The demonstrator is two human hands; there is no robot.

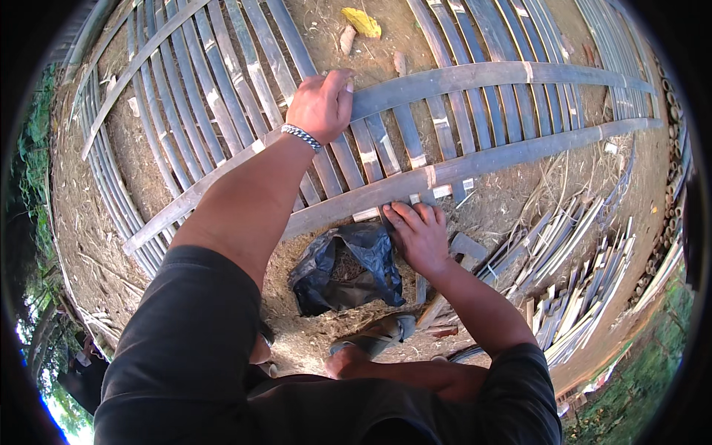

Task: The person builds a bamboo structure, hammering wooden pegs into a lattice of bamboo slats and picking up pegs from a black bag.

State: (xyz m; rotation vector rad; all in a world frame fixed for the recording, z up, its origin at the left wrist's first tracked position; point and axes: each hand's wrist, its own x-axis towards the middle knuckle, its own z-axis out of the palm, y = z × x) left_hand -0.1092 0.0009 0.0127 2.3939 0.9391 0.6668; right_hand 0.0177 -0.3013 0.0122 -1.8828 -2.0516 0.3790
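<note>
Two bare arms in dark sleeves [178,311] reach forward from the lower edge over bare ground. Nearest, between them, a foot in a dark sandal [382,331] rests on the soil. Just beyond it sits a black plastic bag [308,276], crumpled, with its mouth open and something brownish inside. The right hand [421,236] is just beside the bag's right side, fingers bent, tips at the slat ends along the near edge of a large bamboo panel [430,178]; whether its grip is clamped on a slat or only resting there, I cannot tell. Right of this hand lies a grey block [469,246].

The panel, flat on the ground, spreads from just past the bag to the upper edge of the view: long, spaced slats [226,81] crossed by curved strips. Farther out than the right hand, the left hand [319,107], a braided bracelet [301,137] at its wrist, is curled at the upper cross strip [475,78]; its finger undersides are hidden, so I cannot tell whether the grip is closed around the strip.

Off to the right lie loose piles of thin split strips [586,297]. Past the left hand, a yellow leaf [362,22] lies on the soil between slats. Greenery [33,141] borders the far left.
</note>
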